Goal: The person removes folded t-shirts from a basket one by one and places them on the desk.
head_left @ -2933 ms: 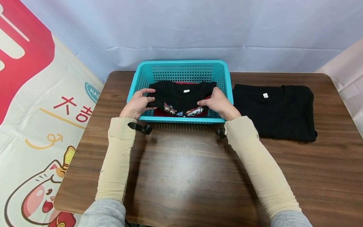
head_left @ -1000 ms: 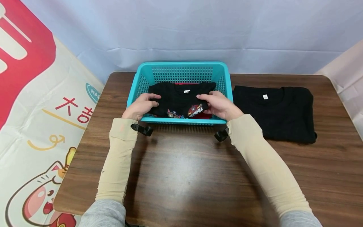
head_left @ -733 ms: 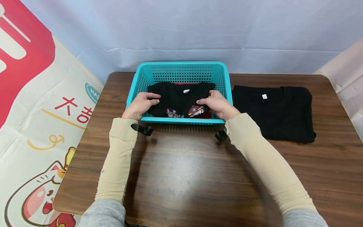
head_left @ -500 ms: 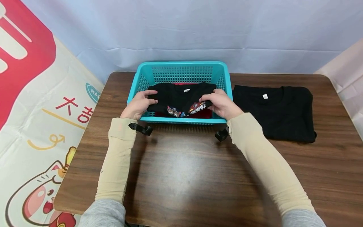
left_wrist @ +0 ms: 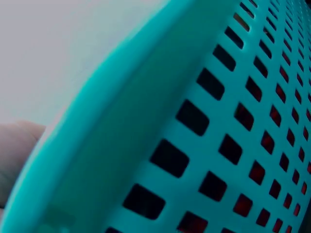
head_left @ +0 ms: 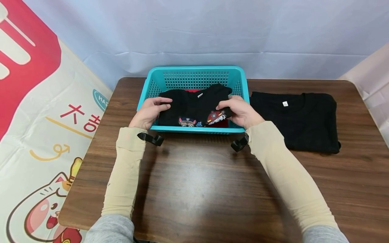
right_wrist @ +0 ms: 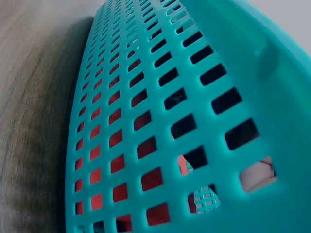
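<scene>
A black T-shirt (head_left: 194,104) with a cartoon-dog print and a white neck label lies in the turquoise basket (head_left: 194,68), over red fabric (head_left: 221,124). With thumb and fingers my right hand (head_left: 238,109) pinches the shirt's right side, which is raised and creased. On the shirt's left side rests my left hand (head_left: 149,111), index finger and thumb both showing on top of the cloth. Its other fingers are mostly hidden. Both wrist views show mainly the basket's perforated wall, with red and black cloth behind the holes.
A folded black T-shirt (head_left: 297,121) lies on the wooden table (head_left: 194,182) just right of the basket. Pale sheeting (head_left: 197,33) hangs close behind the table. A printed banner (head_left: 39,135) stands along the left side.
The right hand now pinches the shirt and has shifted slightly right and toward me. The shirt's right shoulder has risen and its neckline is slanted. The left hand has moved only slightly.
</scene>
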The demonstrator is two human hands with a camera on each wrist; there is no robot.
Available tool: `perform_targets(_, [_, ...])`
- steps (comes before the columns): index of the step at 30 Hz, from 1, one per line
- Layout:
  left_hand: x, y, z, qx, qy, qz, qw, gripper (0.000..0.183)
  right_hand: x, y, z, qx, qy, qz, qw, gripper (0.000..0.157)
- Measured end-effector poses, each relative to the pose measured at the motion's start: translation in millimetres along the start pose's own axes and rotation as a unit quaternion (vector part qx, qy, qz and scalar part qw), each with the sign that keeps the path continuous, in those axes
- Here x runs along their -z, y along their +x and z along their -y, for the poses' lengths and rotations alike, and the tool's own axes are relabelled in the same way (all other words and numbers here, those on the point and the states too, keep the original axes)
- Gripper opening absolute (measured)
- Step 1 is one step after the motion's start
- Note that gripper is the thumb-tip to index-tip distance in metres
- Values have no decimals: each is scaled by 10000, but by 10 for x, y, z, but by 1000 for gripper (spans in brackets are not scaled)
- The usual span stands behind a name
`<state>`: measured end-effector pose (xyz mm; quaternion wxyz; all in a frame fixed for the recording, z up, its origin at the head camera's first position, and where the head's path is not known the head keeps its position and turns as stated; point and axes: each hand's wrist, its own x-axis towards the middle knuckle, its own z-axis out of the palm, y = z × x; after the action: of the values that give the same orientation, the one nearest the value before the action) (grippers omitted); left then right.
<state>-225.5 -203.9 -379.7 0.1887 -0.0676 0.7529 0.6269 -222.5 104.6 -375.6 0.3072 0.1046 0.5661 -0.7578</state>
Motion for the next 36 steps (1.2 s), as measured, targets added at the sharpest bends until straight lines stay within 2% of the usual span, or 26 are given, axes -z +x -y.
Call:
perform_targets(5, [41,-14,2,89,3,72,9999,46,-4,8,-16,6,-260,57,9996,89])
perform_targets(9, [52,0,9,169,-360,214,9990,52,-5,3,-22,92,-198,1,9998,77])
perform_targets(11, [51,6,8,173,-509,300,9981,53,-4,2,-21,88,-110,-67,9999,55])
perform_targets(14, [48,10,7,147,-643,420,9969,52,1,-4,-18,22,46,-127,9999,9])
perform_targets(16, [44,9,7,143,-641,426,9969,48,8,-7,-16,-49,171,-144,9997,21])
perform_targets(18, [38,9,13,56,-682,401,9969,46,20,-8,-17,-84,266,-93,9996,25])
perform_targets(20, [36,6,22,-131,-809,313,9961,46,35,-19,-17,-84,308,33,9995,12])
perform_targets(22, [40,-2,33,-422,-938,171,9945,46,41,-17,-21,48,429,216,9988,12])
perform_targets(25, [55,-19,45,-789,-1298,1,9884,48,43,-26,-29,346,773,658,9942,28])
perform_targets(27, [63,-31,45,-882,-1634,-61,9826,52,42,-26,-39,538,1049,922,9887,25])
perform_targets(31, [44,-47,32,-794,-2381,-179,9678,66,57,-39,-51,629,1349,1277,9806,34])
perform_targets(35, [-7,-63,4,-473,-2938,-149,9546,77,79,-49,-51,618,1428,1421,9776,35])
perform_targets(36, [-18,-69,-4,-352,-3121,-65,9494,74,85,-53,-51,612,1432,1461,9769,35])
